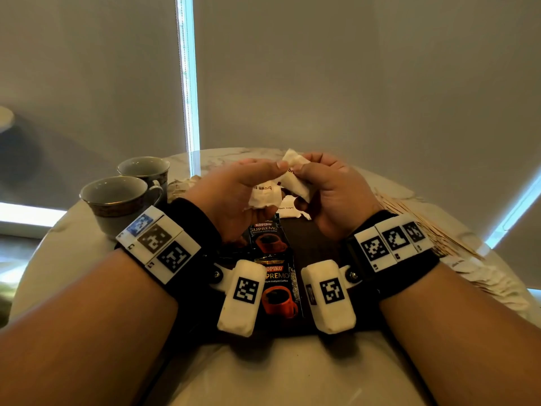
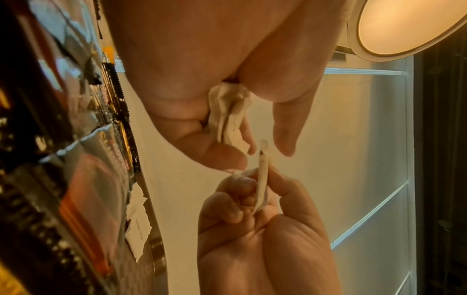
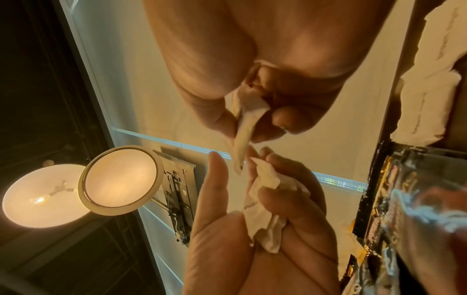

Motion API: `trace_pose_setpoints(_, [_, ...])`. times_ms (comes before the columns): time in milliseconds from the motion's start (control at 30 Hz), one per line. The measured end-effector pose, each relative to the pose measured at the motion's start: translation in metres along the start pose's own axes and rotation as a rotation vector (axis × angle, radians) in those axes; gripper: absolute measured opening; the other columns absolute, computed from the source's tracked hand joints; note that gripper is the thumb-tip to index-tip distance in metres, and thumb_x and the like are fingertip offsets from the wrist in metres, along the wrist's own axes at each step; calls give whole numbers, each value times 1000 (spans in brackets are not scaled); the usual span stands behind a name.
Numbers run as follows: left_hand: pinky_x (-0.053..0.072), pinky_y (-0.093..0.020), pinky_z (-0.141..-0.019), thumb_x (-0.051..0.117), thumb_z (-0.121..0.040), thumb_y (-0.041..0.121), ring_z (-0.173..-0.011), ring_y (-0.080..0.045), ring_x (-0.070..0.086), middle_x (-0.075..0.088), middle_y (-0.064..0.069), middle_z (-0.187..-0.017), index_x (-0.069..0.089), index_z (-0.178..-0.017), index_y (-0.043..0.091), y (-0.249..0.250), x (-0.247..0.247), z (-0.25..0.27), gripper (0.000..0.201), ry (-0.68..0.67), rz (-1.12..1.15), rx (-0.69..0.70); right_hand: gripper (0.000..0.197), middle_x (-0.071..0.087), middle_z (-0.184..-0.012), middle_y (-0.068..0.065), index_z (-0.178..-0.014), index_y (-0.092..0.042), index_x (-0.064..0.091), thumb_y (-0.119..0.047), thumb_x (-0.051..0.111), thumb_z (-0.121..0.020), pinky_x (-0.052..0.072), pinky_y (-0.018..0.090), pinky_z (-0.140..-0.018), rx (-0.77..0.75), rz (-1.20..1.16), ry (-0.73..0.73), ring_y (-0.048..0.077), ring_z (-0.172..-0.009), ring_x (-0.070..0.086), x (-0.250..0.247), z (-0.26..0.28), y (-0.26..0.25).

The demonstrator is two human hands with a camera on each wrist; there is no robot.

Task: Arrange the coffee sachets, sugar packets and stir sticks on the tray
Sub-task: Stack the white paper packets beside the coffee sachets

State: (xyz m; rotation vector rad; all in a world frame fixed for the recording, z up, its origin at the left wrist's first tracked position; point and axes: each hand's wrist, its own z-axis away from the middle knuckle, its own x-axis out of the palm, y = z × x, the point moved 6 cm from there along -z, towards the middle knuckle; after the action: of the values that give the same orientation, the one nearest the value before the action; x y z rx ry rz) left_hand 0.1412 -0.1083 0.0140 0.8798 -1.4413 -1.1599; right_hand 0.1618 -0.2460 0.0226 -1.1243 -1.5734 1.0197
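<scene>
Both hands are raised over the dark tray (image 1: 317, 240). My left hand (image 1: 234, 191) grips a crumpled bunch of white brown-sugar packets (image 1: 262, 197) in its curled fingers; the wrist views show the same bunch (image 2: 227, 113) (image 3: 267, 215). My right hand (image 1: 325, 186) pinches a single sugar packet (image 1: 295, 178) between thumb and fingers, seen edge-on from the wrists (image 2: 262, 183) (image 3: 243, 129). The left forefinger tip touches that packet's top. Two black Kopiko coffee sachets (image 1: 266, 237) (image 1: 279, 288) lie on the tray below the hands. Another sugar packet (image 1: 288, 206) lies at the tray's far end.
Two grey cups (image 1: 117, 200) (image 1: 146, 168) stand at the left on the round marble table (image 1: 73, 244). A heap of wooden stir sticks (image 1: 424, 227) lies at the right, with loose sugar packets (image 1: 491, 284) nearer me beside it.
</scene>
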Motion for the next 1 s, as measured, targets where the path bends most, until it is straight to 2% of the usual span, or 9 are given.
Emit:
trace_pose_setpoints(133, [49, -23, -48, 62, -96, 10, -62, -15, 62, 67, -8, -83, 64, -97, 11, 1, 1, -1, 2, -1, 1, 11, 7, 67, -79, 10, -94, -9, 62, -5, 64, -88, 37, 26, -46, -4, -12, -21, 22, -65, 58, 0, 0, 1])
trace_pose_setpoints(267, [50, -23, -48, 63, -96, 10, -61, -14, 64, 71, -2, -74, 64, -88, 15, 2, -5, -3, 10, 44, 35, 48, 25, 66, -81, 8, -106, -7, 58, -10, 64, -81, 37, 26, -47, 53, 8, -89, 17, -63, 58, 1, 1, 6])
trace_pose_setpoints(367, [51, -24, -50, 65, -95, 11, -63, -15, 65, 72, -1, -74, 65, -87, 15, 2, -6, -4, 9, 66, 60, 56, 15, 63, -79, 9, -101, -5, 53, -3, 56, -87, 36, 27, -46, 88, 21, -91, 17, -62, 56, 1, -1, 11])
trace_pose_setpoints(433, [51, -25, -51, 65, -95, 12, -73, -20, 64, 71, -5, -85, 66, -89, 15, 2, -7, -4, 6, 79, 56, 51, 15, 65, -78, 9, -104, -4, 52, -1, 54, -89, 36, 27, -45, 87, -7, -63, 18, -61, 58, -3, -4, 12])
trace_pose_setpoints(533, [52, -25, -50, 57, -98, 10, -84, -25, 60, 63, -11, -103, 68, -96, 16, 2, -10, -4, 13, 134, 49, 20, 21, 67, -80, 7, -114, -1, 53, -1, 55, -93, 38, 26, -45, 81, -18, 37, 15, -61, 59, -16, -10, 16])
trace_pose_setpoints(600, [52, -26, -50, 52, -99, 8, -90, -28, 59, 59, -12, -111, 70, -99, 17, 3, -13, -5, 20, 174, 73, 16, 13, 66, -75, 4, -107, -5, 56, -1, 57, -94, 38, 26, -46, 97, -33, 123, 14, -61, 56, -28, -16, 23])
trace_pose_setpoints(800, [51, -25, -50, 45, -97, 4, -94, -28, 58, 57, -11, -112, 70, -106, 14, 8, -18, -2, 28, 220, 151, 24, 11, 56, -76, 7, -91, -8, 53, -1, 50, -99, 37, 22, -41, 292, -25, 278, 12, -58, 49, -54, -27, 59])
trace_pose_setpoints(900, [51, -25, -50, 44, -96, 4, -96, -29, 57, 57, -11, -112, 69, -107, 14, 9, -18, -1, 30, 224, 156, 18, 8, 54, -77, 9, -95, -2, 55, 1, 48, -95, 42, 22, -40, 353, -8, 345, 14, -57, 52, -60, -28, 71])
trace_pose_setpoints(1000, [51, -25, -51, 43, -96, 3, -96, -28, 58, 58, -10, -110, 69, -106, 14, 9, -17, 0, 30, 225, 153, 14, 17, 58, -87, 15, -109, 6, 56, 3, 50, -94, 47, 22, -42, 389, 32, 370, 16, -61, 58, -62, -26, 73])
